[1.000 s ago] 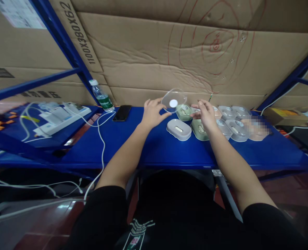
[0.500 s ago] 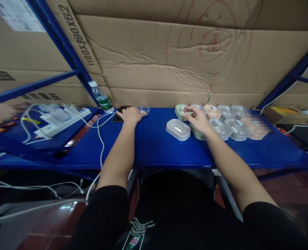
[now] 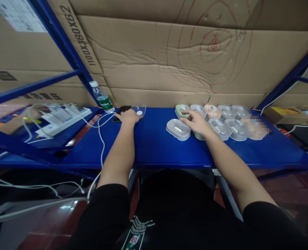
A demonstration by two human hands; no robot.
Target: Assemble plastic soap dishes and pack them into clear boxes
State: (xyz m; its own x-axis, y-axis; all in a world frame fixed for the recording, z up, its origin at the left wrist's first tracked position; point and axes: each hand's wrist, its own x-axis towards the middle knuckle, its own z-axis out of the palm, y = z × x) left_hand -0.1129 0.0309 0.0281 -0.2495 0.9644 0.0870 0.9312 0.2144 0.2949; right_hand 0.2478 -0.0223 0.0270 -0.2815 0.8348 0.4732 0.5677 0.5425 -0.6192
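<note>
Lying at the far side of the blue desk, with 12 o'clock pointing away from the person, a clear plastic cover with a white round spot on it sits at about 2 o'clock from the left hand, right beside its thumb. That hand is palm down with thumb and fingers spread apart; whether it touches the cover cannot be told. A dark phone is at 10 o'clock from it, partly hidden behind the fingers, and a green-labelled bottle stands farther out in the same direction. The right hand is loosely curled, its thumb and fingers apart, above the near edge of the group of cases. From it, a grey case lies close by at 8 o'clock, a green case at 10, a peach case at 2 and a clear-covered grey case between 3 and 4; another green case shows at 6, partly covered by the hand. Contact between the fingertips and the cases is unclear.
</note>
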